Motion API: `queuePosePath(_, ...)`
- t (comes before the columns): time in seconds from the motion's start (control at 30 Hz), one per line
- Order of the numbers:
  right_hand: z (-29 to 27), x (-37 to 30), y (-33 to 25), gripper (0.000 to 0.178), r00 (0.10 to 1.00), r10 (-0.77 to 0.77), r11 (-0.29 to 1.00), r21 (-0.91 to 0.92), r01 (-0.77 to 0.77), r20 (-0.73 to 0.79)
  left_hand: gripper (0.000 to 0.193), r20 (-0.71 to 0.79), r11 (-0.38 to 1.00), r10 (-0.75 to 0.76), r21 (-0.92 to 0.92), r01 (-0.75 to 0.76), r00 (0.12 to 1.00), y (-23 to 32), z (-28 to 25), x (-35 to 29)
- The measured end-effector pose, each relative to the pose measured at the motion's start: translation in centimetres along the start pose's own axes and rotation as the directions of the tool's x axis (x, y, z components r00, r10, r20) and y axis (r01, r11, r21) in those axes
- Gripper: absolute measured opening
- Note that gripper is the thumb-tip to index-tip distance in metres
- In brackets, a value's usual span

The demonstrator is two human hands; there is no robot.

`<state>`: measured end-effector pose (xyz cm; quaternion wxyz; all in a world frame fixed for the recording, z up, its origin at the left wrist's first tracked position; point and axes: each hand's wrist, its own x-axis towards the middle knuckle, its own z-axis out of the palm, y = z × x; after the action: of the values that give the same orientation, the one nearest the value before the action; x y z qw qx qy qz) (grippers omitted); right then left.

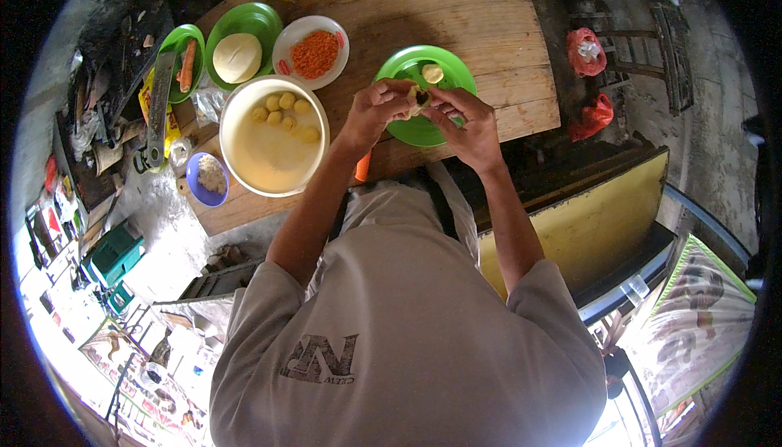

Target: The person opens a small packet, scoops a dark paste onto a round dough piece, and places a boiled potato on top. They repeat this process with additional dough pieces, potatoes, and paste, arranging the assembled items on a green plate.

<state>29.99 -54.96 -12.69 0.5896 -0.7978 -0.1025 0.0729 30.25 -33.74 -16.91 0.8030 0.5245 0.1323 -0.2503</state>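
Note:
Between my two hands is a small piece of pale dough (419, 100) with a dark opening or filling in its middle; I cannot tell which. My left hand (376, 111) pinches its left side, and my right hand (471, 127) has its fingers on the right side. Both hands are over a green plate (423, 133), where a small lump of yellowish dough (432, 73) lies beyond my fingertips. To the left, a white tub (273, 162) holds several round dough balls (285, 110) on its pale, powdery-looking bottom.
Behind the tub are a green plate with a large dough ball (237, 58), a white bowl of orange shreds (315, 54), and a green dish with a carrot (187, 66). A purple bowl (207, 180) stands near the left edge of the wooden table (456, 7). An orange handle-like piece (363, 167) lies by my left forearm.

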Motion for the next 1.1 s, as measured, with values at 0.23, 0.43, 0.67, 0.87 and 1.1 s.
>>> queuePosePath(0.23,0.5,0.0,-0.2,0.030,0.999,0.006,0.999,-0.040,-0.008,-0.052,0.045,0.049,0.980,0.022,0.194,-0.031,0.999,0.6,-0.1,-0.3)
queuePosePath(0.43,1.0,-0.1,-0.1,0.019,0.992,-0.069,0.988,-0.144,0.054,-0.102,0.043,0.053,0.932,0.248,0.258,-0.253,0.967,-0.8,0.5,-0.4)
queuePosePath(0.67,1.1,-0.2,0.3,0.016,0.990,-0.075,0.986,-0.156,0.055,-0.123,0.037,0.078,0.836,0.365,0.411,-0.363,0.928,-1.0,0.5,-0.5)
queuePosePath(0.87,0.6,-0.3,-0.3,0.022,0.994,-0.014,0.995,-0.096,0.003,-0.113,0.036,0.027,0.862,0.344,0.387,-0.328,0.938,-0.3,1.0,-0.7)
queuePosePath(1.1,-0.7,0.4,-0.2,0.032,0.996,-0.084,0.996,-0.035,0.085,0.036,0.028,0.126,0.813,0.311,0.478,-0.332,0.942,0.9,0.4,-0.9)
